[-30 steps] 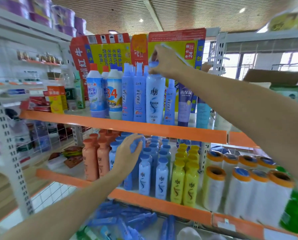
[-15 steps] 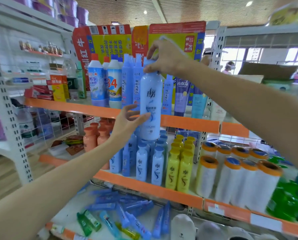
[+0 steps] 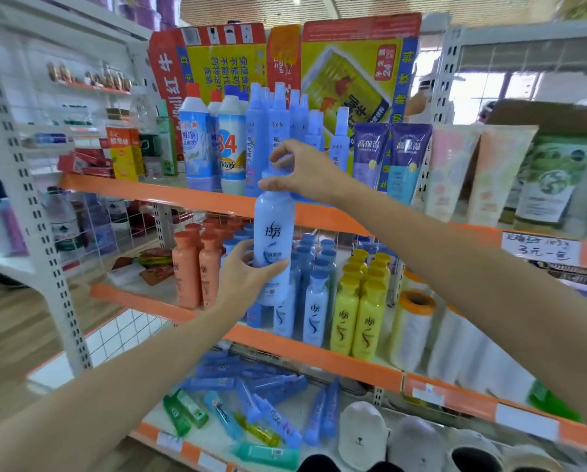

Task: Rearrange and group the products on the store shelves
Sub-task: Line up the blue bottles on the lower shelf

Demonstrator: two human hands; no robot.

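We hold a tall pale blue bottle (image 3: 274, 243) upright in the air, in front of the orange edge of the upper shelf (image 3: 142, 190) and above the small bottles on the middle shelf (image 3: 285, 345). Our right hand (image 3: 305, 172) pinches its blue cap from above, while our left hand (image 3: 247, 277) wraps its fingers around the lower body. Behind it stand small blue bottles (image 3: 314, 301), with 2 rows of yellow bottles (image 3: 360, 308) to their right and orange ones (image 3: 196, 267) to their left.
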